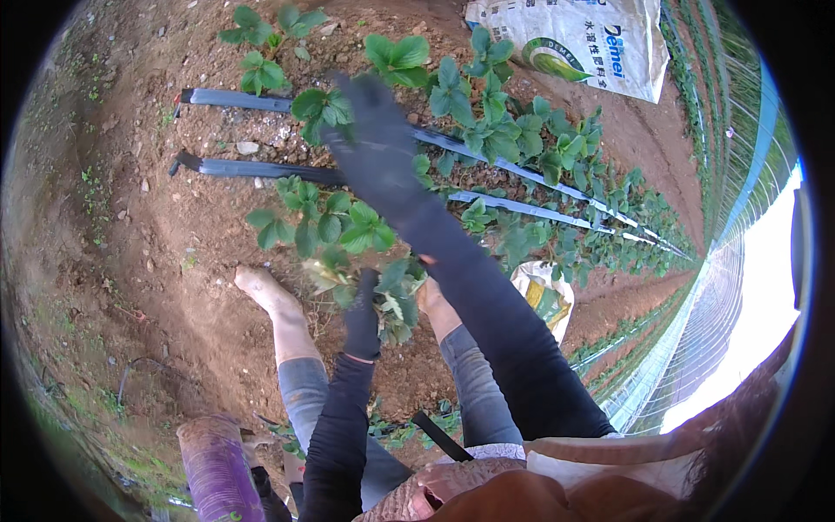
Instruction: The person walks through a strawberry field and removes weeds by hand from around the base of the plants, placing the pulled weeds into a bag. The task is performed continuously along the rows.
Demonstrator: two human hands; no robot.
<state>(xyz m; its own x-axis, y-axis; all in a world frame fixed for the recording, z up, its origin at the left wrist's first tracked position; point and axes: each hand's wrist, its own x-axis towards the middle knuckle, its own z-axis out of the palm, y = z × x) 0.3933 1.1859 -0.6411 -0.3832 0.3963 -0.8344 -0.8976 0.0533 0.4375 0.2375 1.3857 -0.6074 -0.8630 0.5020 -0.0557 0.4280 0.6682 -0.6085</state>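
Observation:
My left hand (363,320), in a dark glove, is closed on a bunch of strawberry leaves and stems (396,303) low between my bare feet. Some pale, withered leaves (326,274) show beside it. My right hand (375,143), also gloved in black, reaches across the raised bed over two flat drip tapes (241,99), its fingers blurred beside the leaves of a strawberry plant (323,111). Whether those fingers hold anything cannot be seen. A nearer strawberry plant (365,228) grows between my two hands.
Strawberry rows (567,150) run away to the right along the drip tapes. A printed white sack (587,46) lies at the top right, and another white and yellow sack (545,293) beside my right leg. A purple cylindrical object (218,466) is at the lower left. Stones dot the soil.

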